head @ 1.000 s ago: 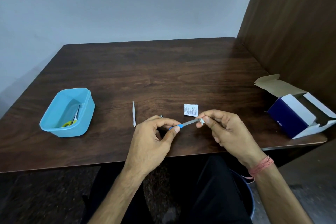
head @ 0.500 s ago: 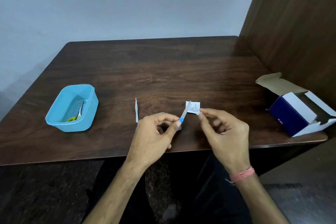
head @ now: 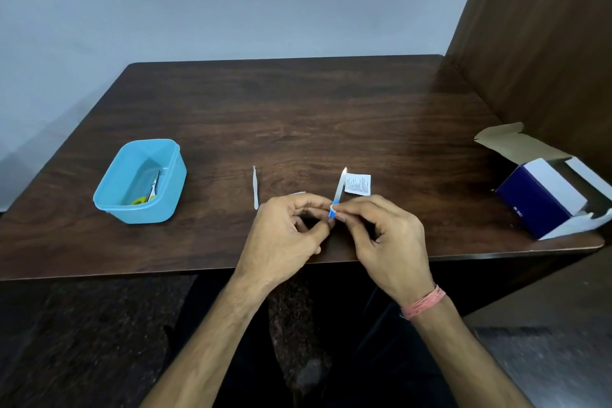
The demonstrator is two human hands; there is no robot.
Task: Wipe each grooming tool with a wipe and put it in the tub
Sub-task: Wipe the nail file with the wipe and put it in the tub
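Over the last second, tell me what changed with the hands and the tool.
The nail file swung from lying sideways to pointing away, gripped throughout by the left hand. The right hand slid from its tip, let go briefly, and now pinches a wipe scrap at the blue handle. Tub, tweezers and sachet stayed put.

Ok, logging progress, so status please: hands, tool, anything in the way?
Left hand pinches nail file handle; right hand wipes it. Tweezers unwiped. Tub path open.

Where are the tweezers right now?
In the head view the tweezers lie flat on the table, just left of the left hand, between it and the blue tub.
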